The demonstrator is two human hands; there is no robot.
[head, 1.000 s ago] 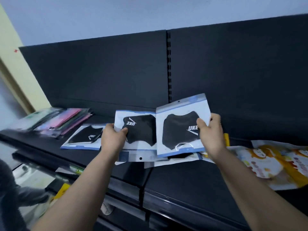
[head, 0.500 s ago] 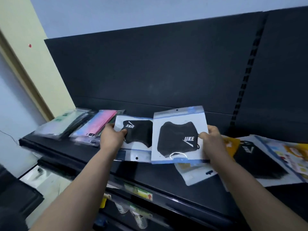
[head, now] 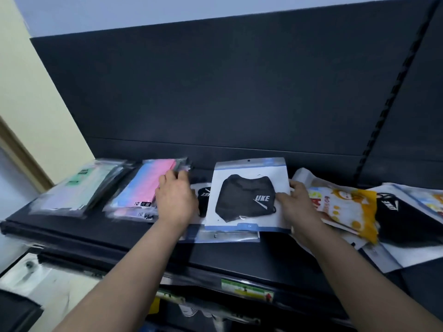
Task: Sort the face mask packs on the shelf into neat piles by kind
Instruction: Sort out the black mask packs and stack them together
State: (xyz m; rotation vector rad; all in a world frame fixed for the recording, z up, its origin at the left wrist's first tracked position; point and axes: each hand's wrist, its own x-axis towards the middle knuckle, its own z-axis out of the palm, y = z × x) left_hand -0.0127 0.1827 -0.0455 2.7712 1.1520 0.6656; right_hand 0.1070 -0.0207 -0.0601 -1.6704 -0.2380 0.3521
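A white pack with a black "UKE" mask is at the middle of the black shelf. My right hand pinches its right edge. It lies over a second black-mask pack, whose lower edge shows beneath it. My left hand rests flat on that second pack, fingers stretched out and touching the right edge of the pink-and-blue pack pile. A green pack pile lies at the far left.
To the right lie an orange cartoon-print pack, another black-mask pack and more loose packs overlapping. The shelf's dark back panel rises behind. A price label strip runs along the front edge.
Both black-mask packs have come down and left onto the shelf, one over the other. My left hand has let go of its grip and now lies flat, reaching the pink pile.
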